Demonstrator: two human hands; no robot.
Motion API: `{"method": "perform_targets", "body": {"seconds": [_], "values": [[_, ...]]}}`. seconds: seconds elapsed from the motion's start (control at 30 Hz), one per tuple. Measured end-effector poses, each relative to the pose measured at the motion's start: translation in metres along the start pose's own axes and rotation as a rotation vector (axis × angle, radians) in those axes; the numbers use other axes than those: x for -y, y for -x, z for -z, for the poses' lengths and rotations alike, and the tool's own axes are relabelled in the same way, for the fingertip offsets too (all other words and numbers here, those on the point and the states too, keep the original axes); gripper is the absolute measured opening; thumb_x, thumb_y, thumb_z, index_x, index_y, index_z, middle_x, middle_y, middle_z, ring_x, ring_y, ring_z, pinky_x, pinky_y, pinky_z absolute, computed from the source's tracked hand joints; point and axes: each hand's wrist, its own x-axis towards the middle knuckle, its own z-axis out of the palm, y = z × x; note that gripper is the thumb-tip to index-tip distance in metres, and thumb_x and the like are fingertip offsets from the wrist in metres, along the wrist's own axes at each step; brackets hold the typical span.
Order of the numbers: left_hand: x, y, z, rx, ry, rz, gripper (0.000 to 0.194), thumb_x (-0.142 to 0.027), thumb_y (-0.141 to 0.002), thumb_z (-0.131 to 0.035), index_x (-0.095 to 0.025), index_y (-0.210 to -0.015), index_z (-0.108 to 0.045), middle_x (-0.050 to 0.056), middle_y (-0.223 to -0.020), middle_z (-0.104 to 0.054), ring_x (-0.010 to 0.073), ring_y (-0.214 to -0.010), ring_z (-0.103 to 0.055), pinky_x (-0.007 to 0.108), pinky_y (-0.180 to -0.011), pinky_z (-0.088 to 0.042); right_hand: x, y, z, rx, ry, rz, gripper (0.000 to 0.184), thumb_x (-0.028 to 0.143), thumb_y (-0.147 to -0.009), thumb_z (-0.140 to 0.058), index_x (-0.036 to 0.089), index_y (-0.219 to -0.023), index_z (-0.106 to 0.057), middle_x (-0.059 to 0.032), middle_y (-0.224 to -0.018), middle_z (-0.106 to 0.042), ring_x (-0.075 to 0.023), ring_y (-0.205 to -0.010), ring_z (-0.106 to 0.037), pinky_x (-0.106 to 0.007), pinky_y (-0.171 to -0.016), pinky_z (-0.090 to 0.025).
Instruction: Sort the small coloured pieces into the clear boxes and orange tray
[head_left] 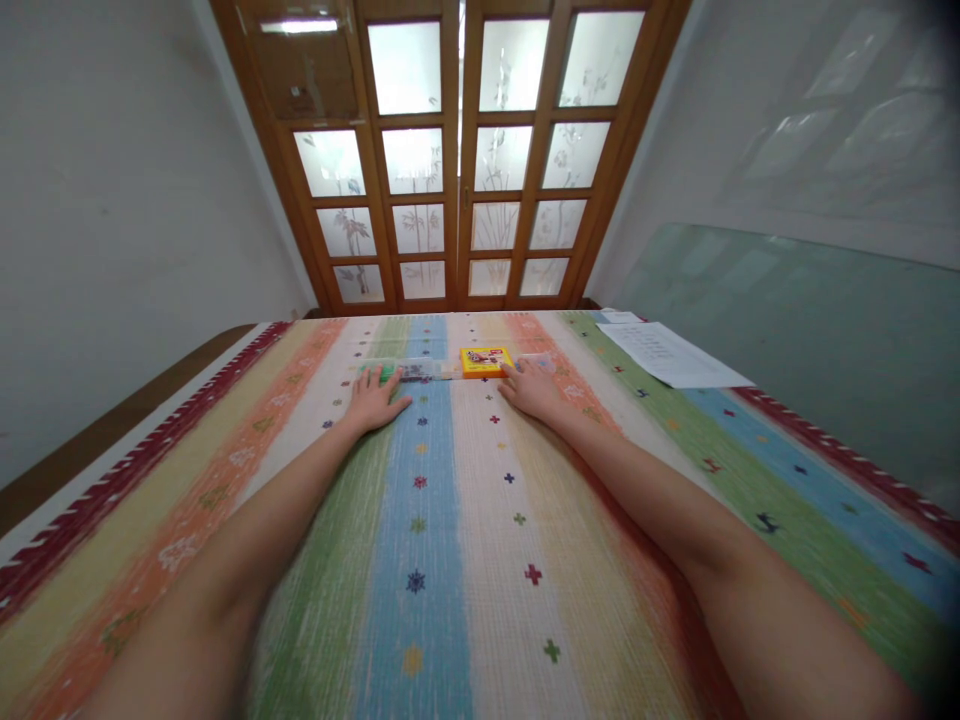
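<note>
My left hand (373, 400) lies with its fingers spread at the far part of the table. Its fingertips touch or rest just over a clear packet with something green (387, 372) in it. To the right of that hand is another clear packet with dark contents (417, 371). A small flat yellow box (485, 362) with a printed picture lies between my hands. My right hand (534, 390) has its fingers stretched out at the box's right edge. Partly behind those fingers is a clear packet with pinkish and blue contents (541, 362). What the packets hold is too small to name.
A striped, patterned cloth (442, 520) covers the table. Printed paper sheets (671, 355) lie at the far right. A pale green glass-like panel (810, 340) stands along the right side. Wood-framed glass doors (459, 160) rise beyond the far edge.
</note>
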Motion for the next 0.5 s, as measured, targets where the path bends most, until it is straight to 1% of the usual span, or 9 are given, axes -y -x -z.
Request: {"method": "perform_targets", "body": {"seconds": [0.1,0.2,0.3,0.43,0.5], "values": [[-0.024,-0.015,-0.003,0.009,0.037,-0.016,0.088,-0.082,-0.092,-0.038,-0.036,-0.167,-0.03,0.011,-0.176,-0.019,0.0457,-0.16,-0.013,0.065,-0.124,-0.014,-0.028,-0.001,-0.001,-0.008,-0.055,-0.012,0.05,0.048,-0.101,-0.055,0.022,-0.143,-0.061,-0.0196,-0.136,-0.062,-0.0357,-0.122,-0.059,-0.047,-0.105,-0.046],[-0.05,-0.035,-0.005,0.02,0.065,-0.053,0.09,-0.083,-0.092,-0.039,-0.036,-0.168,-0.029,0.011,-0.176,-0.019,0.0467,-0.16,-0.011,0.066,-0.124,-0.012,-0.059,0.0,-0.004,-0.011,-0.107,-0.03,0.047,0.044,-0.101,-0.055,0.021,-0.141,-0.063,-0.0189,-0.138,-0.062,-0.0342,-0.122,-0.059,-0.046,-0.108,-0.044],[-0.077,-0.054,-0.009,0.033,0.076,-0.07,0.091,-0.083,-0.091,-0.039,-0.035,-0.168,-0.03,0.011,-0.176,-0.019,0.048,-0.16,-0.011,0.066,-0.124,-0.012,-0.088,0.001,-0.005,-0.024,-0.09,-0.045,0.05,0.044,-0.099,-0.058,0.02,-0.142,-0.063,-0.0187,-0.141,-0.06,-0.0341,-0.126,-0.057,-0.047,-0.111,-0.042],[-0.108,-0.074,-0.015,0.038,0.087,-0.099,0.091,-0.083,-0.09,-0.039,-0.036,-0.167,-0.031,0.009,-0.176,-0.021,0.0489,-0.159,-0.011,0.068,-0.124,-0.008,-0.121,0.0,-0.006,-0.022,-0.075,-0.087,0.05,0.039,-0.097,-0.063,0.019,-0.142,-0.064,-0.0175,-0.143,-0.061,-0.0317,-0.124,-0.059,-0.042,-0.108,-0.043],[-0.119,-0.081,-0.019,0.036,0.102,-0.112,0.092,-0.084,-0.09,-0.039,-0.035,-0.167,-0.031,0.01,-0.176,-0.02,0.0493,-0.159,-0.01,0.069,-0.124,-0.007,-0.135,-0.003,-0.006,-0.014,-0.093,-0.118,0.048,0.036,-0.096,-0.065,0.017,-0.139,-0.067,-0.0179,-0.139,-0.064,-0.029,-0.12,-0.06,-0.04,-0.107,-0.042]]}}
